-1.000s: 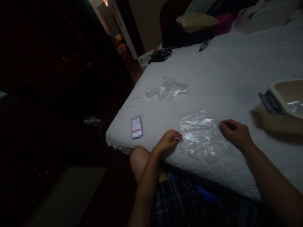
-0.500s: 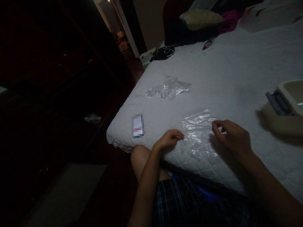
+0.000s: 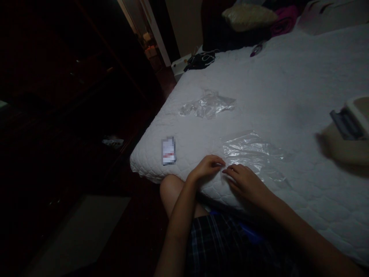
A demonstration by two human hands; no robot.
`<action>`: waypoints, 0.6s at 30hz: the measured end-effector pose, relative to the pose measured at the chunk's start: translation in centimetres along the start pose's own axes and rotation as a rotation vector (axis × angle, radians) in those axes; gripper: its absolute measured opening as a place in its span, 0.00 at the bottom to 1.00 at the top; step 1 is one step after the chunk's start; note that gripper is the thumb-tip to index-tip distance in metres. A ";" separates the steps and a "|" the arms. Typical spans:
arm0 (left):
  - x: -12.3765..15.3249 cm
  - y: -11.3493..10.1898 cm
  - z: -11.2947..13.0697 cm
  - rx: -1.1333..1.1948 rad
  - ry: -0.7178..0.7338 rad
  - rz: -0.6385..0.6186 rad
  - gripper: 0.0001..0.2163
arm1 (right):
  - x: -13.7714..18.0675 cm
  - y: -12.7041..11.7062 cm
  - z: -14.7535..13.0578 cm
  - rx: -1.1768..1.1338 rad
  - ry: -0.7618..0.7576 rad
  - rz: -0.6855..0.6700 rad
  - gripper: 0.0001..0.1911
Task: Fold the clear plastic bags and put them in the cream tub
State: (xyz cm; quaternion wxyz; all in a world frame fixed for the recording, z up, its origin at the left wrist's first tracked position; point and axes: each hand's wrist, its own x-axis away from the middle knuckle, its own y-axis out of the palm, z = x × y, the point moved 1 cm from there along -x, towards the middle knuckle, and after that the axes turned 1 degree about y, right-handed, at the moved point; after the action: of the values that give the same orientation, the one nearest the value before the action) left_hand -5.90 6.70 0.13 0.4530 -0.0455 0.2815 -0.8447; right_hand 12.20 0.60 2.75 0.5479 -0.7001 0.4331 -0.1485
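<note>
A clear plastic bag [image 3: 248, 148] lies spread on the white quilted bed. At its near left corner, my left hand [image 3: 208, 166] pinches the edge between thumb and fingers. My right hand [image 3: 245, 181] is right beside it, fingertips closed on the same corner and almost touching the left fingers. The hand and forearm cover the bag's near side. Farther up the bed rests a second, crumpled clear plastic bag [image 3: 209, 104], which neither hand touches.
A phone-like object with a blurred screen [image 3: 168, 151] lies near the bed's left corner. At right stands a beige bin [image 3: 343, 148] with a dark clip. A yellowish pillow [image 3: 249, 17], magenta cloth [image 3: 285, 21] and dark cables [image 3: 200, 60] are at the far end.
My right hand has moved left from the bag's right side to the corner by my left hand. The bag's right side now spreads farther right. The left hand has barely moved.
</note>
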 end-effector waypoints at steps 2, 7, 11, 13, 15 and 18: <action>0.0 0.0 -0.1 0.019 0.009 0.005 0.07 | -0.1 0.2 0.0 0.009 0.024 0.006 0.15; 0.0 0.1 -0.4 0.077 -0.027 -0.017 0.06 | -0.4 0.5 0.3 -0.032 0.088 0.060 0.13; 0.0 0.1 -0.1 0.125 -0.085 -0.019 0.06 | -0.7 0.4 0.4 -0.113 0.146 0.109 0.11; 0.0 0.0 0.1 0.151 -0.105 -0.005 0.06 | -0.8 0.2 0.3 -0.158 0.202 0.124 0.12; 0.0 0.0 0.3 0.193 -0.116 -0.006 0.06 | -0.9 -0.1 0.3 -0.212 0.271 0.122 0.12; 0.0 0.1 0.5 0.228 -0.131 0.006 0.07 | -0.9 -0.4 0.5 -0.307 0.365 0.102 0.14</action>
State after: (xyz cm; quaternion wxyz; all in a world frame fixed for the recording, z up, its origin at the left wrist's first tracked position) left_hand -5.65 6.47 0.50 0.4749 -0.0478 0.1535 -0.8652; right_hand 12.16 1.61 3.18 0.3543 -0.7140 0.5772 -0.1773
